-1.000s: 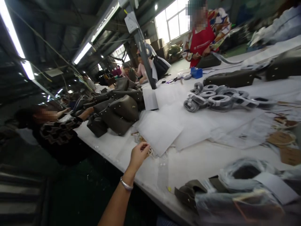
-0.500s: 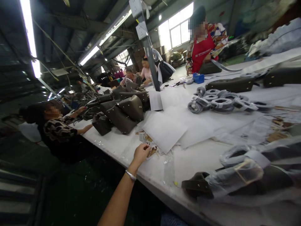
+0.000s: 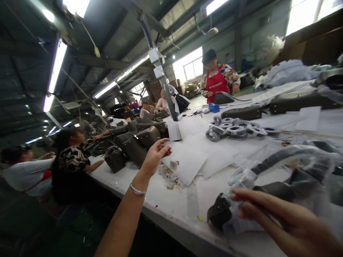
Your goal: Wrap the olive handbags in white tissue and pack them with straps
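My left hand is raised above the table, thumb and fingertips pinched together. Whatever they hold is too small to make out. Below it lies a pile of paper tags with strings, next to white sheets. My right hand, blurred, reaches in from the lower right with its fingers stretched out and slightly apart. It is over a dark olive bag partly wrapped in clear plastic. The bag's wrapped strap arches behind that hand.
Several dark olive bags are heaped at the left of the white table. Wrapped grey strap coils lie mid-table, near a blue tape dispenser. A metal post rises beyond. Co-workers sit at left; one in a red apron stands across.
My left hand has risen from the tag pile, fingertips pinched. My right hand has come into view at the lower right. The view has shifted, showing another co-worker at far left.
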A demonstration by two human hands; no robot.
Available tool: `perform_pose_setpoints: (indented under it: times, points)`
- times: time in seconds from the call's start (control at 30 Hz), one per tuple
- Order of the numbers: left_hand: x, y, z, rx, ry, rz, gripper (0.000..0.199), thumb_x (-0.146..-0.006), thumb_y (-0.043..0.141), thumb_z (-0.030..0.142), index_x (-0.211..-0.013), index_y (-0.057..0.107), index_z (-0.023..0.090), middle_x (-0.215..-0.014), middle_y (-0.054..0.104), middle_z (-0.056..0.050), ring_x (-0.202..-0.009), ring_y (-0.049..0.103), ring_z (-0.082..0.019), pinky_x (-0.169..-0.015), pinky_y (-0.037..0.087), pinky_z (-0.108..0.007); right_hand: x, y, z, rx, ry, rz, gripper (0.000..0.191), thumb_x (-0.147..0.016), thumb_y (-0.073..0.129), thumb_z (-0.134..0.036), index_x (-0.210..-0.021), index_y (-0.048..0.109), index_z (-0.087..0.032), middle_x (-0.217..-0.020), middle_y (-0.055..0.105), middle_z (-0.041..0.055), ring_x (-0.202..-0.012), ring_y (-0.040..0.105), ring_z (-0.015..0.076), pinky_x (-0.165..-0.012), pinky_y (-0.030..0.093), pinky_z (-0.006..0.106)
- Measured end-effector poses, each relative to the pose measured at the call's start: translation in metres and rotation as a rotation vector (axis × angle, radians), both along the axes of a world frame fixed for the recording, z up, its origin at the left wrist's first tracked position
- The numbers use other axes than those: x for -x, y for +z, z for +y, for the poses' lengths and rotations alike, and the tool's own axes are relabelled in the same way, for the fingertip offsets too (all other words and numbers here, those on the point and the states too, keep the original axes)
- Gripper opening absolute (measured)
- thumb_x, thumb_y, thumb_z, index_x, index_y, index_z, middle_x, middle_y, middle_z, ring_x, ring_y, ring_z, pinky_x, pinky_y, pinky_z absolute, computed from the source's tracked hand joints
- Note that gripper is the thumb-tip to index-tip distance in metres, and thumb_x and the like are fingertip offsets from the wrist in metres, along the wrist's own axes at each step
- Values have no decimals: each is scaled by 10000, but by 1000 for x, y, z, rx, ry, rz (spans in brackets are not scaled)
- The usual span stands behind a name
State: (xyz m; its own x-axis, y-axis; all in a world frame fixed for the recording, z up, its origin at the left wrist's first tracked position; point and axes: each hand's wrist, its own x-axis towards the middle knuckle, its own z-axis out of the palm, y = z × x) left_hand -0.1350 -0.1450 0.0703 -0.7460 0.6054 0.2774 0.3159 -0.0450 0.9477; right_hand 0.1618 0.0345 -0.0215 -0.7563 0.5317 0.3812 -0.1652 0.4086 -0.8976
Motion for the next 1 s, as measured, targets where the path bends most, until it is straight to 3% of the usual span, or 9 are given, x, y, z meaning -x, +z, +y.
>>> perform_pose_setpoints:
  times: [0.1,0.23,0.3,0.37,0.47,0.6,0.7,0.8,1.0]
  points:
    - [-35,25,21,-11,-167,-34,468,-790,760,343,-1219,629,210,-992,688,-44,-803,635,-127,-794,525,-288,25,37,-5,61,44,114,471,-838,712,-451,-1285,667,-307,-1213,712,81,-1051,697,291,-954,570,426]
    - [-87,44,56,-58,-436,-89,428,-815,751,263,-1228,640,233,-1003,682,-23,-841,650,-126,-822,536,-278,53,61,-7,119,152,258,738,-846,729,-414,-1501,404,-312,-1474,524,74,-1353,490,260,-1140,391,456]
    - [-109,47,71,-96,-524,-111,415,-829,736,238,-1232,638,237,-995,678,-15,-867,657,-135,-834,541,-284,56,65,-5,191,183,261,727,-837,737,-433,-1482,428,-301,-1363,620,87,-1288,548,257,-1097,422,451]
    - [-123,46,83,-133,-590,-135,401,-840,723,229,-1231,637,243,-987,673,-8,-879,662,-139,-847,545,-294,48,65,0,293,182,247,600,-840,726,-458,-1376,551,-251,-1094,735,79,-1080,663,241,-985,498,414]
    - [-129,34,97,-126,-661,-155,417,-852,710,255,-1258,614,256,-989,668,-11,-913,668,-157,-886,543,-328,19,59,11,442,97,224,398,-831,723,-487,-1091,700,-187,-808,702,32,-690,654,154,-702,541,290]
    - [-112,-10,107,173,-557,-18,377,-859,672,388,-1200,636,231,-1030,686,-49,-934,671,-189,-815,542,-310,-25,37,23,452,-104,113,365,-827,709,-528,-911,728,-173,-678,608,1,-440,439,64,-413,334,212]
    - [-96,-48,107,376,-562,24,263,-807,703,402,-857,730,145,-743,677,-41,-675,617,-154,-606,474,-258,-44,12,21,333,-164,-133,374,-846,669,-549,-811,731,-182,-618,602,1,-405,425,73,-393,294,226]
    - [-88,-71,102,509,-713,-8,240,-752,746,386,-774,757,147,-670,670,-14,-605,559,-136,-566,418,-252,-44,-10,10,245,-140,-297,373,-880,621,-534,-760,733,-199,-558,619,-1,-403,461,106,-413,314,247]
    - [-95,-71,100,534,-956,-141,320,-767,757,433,-940,787,165,-919,749,-55,-870,639,-208,-800,465,-289,-18,-26,-5,181,-192,-236,322,-917,588,-462,-840,782,-217,-536,650,-3,-547,599,173,-566,405,275]
